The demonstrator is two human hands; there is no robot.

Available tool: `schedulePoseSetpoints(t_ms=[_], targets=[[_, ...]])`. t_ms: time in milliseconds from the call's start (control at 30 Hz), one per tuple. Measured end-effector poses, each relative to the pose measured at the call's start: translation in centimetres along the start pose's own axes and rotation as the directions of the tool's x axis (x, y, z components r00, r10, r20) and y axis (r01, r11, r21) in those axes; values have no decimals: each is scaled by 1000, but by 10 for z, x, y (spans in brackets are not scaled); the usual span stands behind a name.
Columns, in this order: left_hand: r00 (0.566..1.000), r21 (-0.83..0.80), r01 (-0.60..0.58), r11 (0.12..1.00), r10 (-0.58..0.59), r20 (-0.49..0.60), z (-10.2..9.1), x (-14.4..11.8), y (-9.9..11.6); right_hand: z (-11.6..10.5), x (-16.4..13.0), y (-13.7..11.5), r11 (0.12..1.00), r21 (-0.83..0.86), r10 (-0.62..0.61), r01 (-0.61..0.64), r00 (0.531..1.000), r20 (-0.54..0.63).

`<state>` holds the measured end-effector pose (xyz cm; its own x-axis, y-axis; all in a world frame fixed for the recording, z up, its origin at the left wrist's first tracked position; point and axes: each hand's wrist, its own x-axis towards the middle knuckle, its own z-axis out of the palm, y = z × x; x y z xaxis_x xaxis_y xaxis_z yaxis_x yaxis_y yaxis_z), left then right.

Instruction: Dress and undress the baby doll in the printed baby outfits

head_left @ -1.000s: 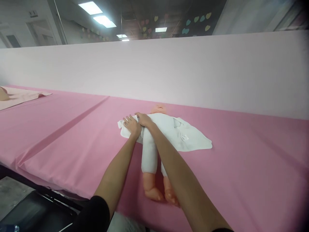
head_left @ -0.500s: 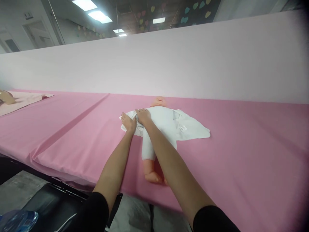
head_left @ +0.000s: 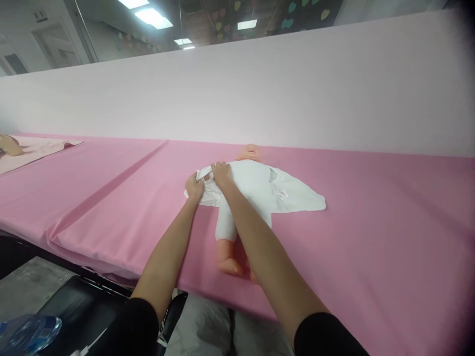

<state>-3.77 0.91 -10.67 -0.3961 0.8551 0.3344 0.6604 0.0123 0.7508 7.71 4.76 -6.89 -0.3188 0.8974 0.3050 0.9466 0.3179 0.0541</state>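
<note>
A baby doll lies on its back in white clothing, its head toward the wall and its bare feet toward me. Under it a white baby garment is spread, one side lying flat to the right. My left hand is closed on the garment's left edge, which is bunched up. Beside it, at the doll's left-side shoulder, my right hand has its fingers curled over the doll's arm and the cloth there. A bit of the doll's hand shows between my two hands. My right forearm covers part of the doll's legs.
Pink sheeting covers the table, which meets a low white wall behind. On the far left a pale cloth lies with a beige object on it. Below left are a black chair and a clear plastic bottle.
My left hand has gone from outstretched fingers to a closed grip on the cloth, shifting slightly left. The garment's left edge is lifted and folded. My right hand stays near the doll's shoulder.
</note>
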Motion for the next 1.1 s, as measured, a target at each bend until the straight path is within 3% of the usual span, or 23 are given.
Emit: schedulePoseSetpoints(t_ms=[300, 500, 733, 867, 1100], targets=[[986, -199, -16, 980, 49, 162, -5, 17, -20, 5, 3, 1, 995, 88, 34, -37, 999, 33], [985, -264, 2, 965, 43, 165, 1, 17, -23, 11, 10, 8, 975, 216, 56, -60, 998, 26], [985, -198, -62, 978, 92, 149, 3, 13, -25, 8, 19, 15, 925, 362, 129, -113, 991, -21], [974, -106, -160, 981, 174, 142, 1, 6, -19, 5, 22, 17, 910, 382, 187, -160, 982, -33], [962, 56, -224, 973, 211, 175, -3, 2, -13, 1, 7, -5, 967, 248, 45, -61, 997, 69]])
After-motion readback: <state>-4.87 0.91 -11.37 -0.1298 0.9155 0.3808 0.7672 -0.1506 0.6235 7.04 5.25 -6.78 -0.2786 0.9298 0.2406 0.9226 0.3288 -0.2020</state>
